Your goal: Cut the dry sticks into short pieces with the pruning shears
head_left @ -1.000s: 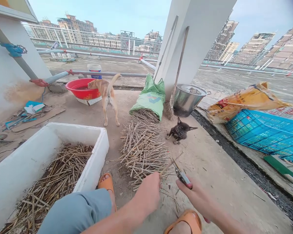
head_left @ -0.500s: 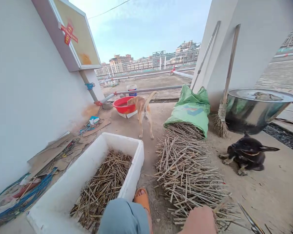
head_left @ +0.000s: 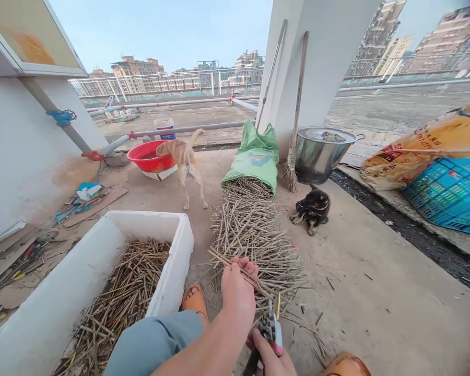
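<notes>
Left hand (head_left: 238,295): we pinched a few sticks (head_left: 224,261) tightly.
Right hand (head_left: 269,359): we gripped pruners (head_left: 271,329) just below, apart from the left.
Pile (head_left: 254,245): we worked at its near end.

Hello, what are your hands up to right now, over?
Left hand: holding a cut stick over the stick pile. Right hand: gripping pruning shears. Dark puppy beside the pile, apart from the hands.

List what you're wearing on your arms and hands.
Nothing shows on them: the left hand and right hand are bare, with no gloves, and the left forearm has no sleeve or watch. The only clothing in view is grey-blue shorts and orange sandals.
</notes>
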Motion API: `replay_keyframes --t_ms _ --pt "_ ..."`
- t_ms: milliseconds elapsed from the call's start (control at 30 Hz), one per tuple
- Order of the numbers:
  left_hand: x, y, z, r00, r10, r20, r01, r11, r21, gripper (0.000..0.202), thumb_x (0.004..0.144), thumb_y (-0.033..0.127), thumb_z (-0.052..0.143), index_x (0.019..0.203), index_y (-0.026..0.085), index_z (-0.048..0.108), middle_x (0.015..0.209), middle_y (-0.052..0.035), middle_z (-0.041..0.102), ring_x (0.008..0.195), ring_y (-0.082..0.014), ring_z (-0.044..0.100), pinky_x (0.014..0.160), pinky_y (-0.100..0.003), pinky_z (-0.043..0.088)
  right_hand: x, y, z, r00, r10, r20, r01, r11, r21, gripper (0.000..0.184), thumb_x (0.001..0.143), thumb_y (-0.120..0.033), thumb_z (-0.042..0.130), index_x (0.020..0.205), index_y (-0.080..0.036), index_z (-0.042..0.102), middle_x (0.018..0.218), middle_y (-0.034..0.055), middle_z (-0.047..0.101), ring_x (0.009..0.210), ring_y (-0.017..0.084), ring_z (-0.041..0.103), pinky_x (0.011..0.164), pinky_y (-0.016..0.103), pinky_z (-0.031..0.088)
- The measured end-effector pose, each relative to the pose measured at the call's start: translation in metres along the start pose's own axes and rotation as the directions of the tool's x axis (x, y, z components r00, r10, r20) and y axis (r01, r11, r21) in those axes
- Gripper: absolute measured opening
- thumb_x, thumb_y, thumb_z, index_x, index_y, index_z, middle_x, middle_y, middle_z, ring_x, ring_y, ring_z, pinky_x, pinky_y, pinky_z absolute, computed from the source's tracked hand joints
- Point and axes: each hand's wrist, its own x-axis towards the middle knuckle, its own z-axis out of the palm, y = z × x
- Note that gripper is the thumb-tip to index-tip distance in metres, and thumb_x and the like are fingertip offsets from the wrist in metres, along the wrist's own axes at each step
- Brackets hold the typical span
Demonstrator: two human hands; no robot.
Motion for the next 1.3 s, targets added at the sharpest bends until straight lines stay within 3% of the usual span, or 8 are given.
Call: replay_keyframes --t_ms 200,433,700,800,867,967,1100,1300 --pt "-0.007 -0.006 -0.001 1.0 0.029 0.002 -0.029 0.999 0.026 0.016 0.085 0.009 0.034 0.078 0.019 0.044 0.067 -0.0001 0.054 0.05 -0.0072 0.051 0.063 -0.026 0.051 0.006 -0.031 0.001 0.995 -0.014 0.094 0.018 0.999 -0.046 0.032 0.065 -0.048 0.062 0.07 -0.017 0.059 0.068 0.0063 0.067 0.071 0.022 0.063 0.051 0.026 0.047" --pt "-0.004 -0.01 -0.006 0.996 0.085 0.002 -0.085 0.993 0.082 0.011 0.084 0.011 0.037 0.078 0.018 0.044 0.068 -0.0009 0.055 0.055 -0.0092 0.055 0.063 -0.027 0.051 0.011 -0.025 -0.001 0.989 -0.094 0.11 0.102 0.993 -0.065 0.028 0.066 -0.045 0.06 0.064 -0.017 0.056 0.059 0.0029 0.062 0.057 0.017 0.059 0.047 0.024 0.043" --pt "-0.008 -0.011 -0.011 0.992 0.116 0.04 -0.121 0.979 0.163 0.009 0.085 0.014 0.042 0.079 0.018 0.047 0.071 0.0001 0.058 0.061 -0.009 0.059 0.072 -0.026 0.051 0.013 -0.025 0.004 0.992 -0.097 0.075 0.107 0.984 -0.142 0.041 0.068 -0.051 0.053 0.046 -0.025 0.031 0.033 -0.007 0.035 0.028 0.01 0.036 0.031 0.025 0.032" --pt "-0.007 -0.006 -0.006 0.996 0.086 0.039 -0.09 0.987 0.129 0.011 0.085 0.012 0.04 0.079 0.018 0.047 0.071 -0.0007 0.059 0.064 -0.0094 0.061 0.075 -0.028 0.051 0.018 -0.03 -0.005 0.996 -0.083 0.043 0.088 0.986 -0.139 0.046 0.065 -0.061 0.051 0.047 -0.026 0.028 0.035 -0.0091 0.029 0.027 0.009 0.028 0.028 0.025 0.028" --pt "-0.006 -0.001 -0.002 0.997 0.014 0.078 -0.022 0.994 0.109 0.008 0.084 0.011 0.042 0.081 0.017 0.047 0.07 -0.002 0.061 0.061 -0.01 0.061 0.072 -0.03 0.053 0.02 -0.04 -0.023 0.987 -0.112 0.115 0.133 0.971 -0.201 0.047 0.065 -0.063 0.053 0.047 -0.023 0.037 0.037 -0.0056 0.038 0.032 0.011 0.037 0.035 0.026 0.035" --pt "-0.008 0.008 0.005 0.971 -0.163 0.176 0.13 0.974 0.186 0.004 0.081 0.012 0.048 0.084 0.014 0.05 0.073 -0.0056 0.064 0.058 -0.0116 0.062 0.067 -0.031 0.054 0.019 -0.061 -0.059 0.919 -0.173 0.355 0.301 0.888 -0.348 0.045 0.068 -0.062 0.055 0.069 -0.017 0.055 0.054 0.0001 0.052 0.054 0.015 0.05 0.056 0.027 0.043" --pt "-0.015 0.013 0.007 0.887 -0.356 0.294 0.248 0.904 0.348 0.008 0.079 0.015 0.054 0.086 0.011 0.054 0.078 -0.0089 0.066 0.063 -0.0143 0.064 0.066 -0.031 0.054 0.005 -0.094 -0.096 0.864 -0.148 0.481 0.422 0.734 -0.532 0.042 0.072 -0.061 0.052 0.08 -0.02 0.057 0.069 0.0009 0.052 0.067 0.018 0.047 0.064 0.027 0.039" --pt "-0.02 0.01 0.005 0.835 -0.428 0.346 0.242 0.851 0.466 0.011 0.079 0.017 0.056 0.088 0.01 0.057 0.081 -0.0101 0.067 0.065 -0.0152 0.065 0.066 -0.032 0.054 -0.013 -0.12 -0.103 0.758 -0.111 0.643 0.592 0.532 -0.606 0.033 0.082 -0.052 0.04 0.072 -0.021 0.048 0.065 -0.0019 0.044 0.061 0.015 0.04 0.06 0.025 0.034"
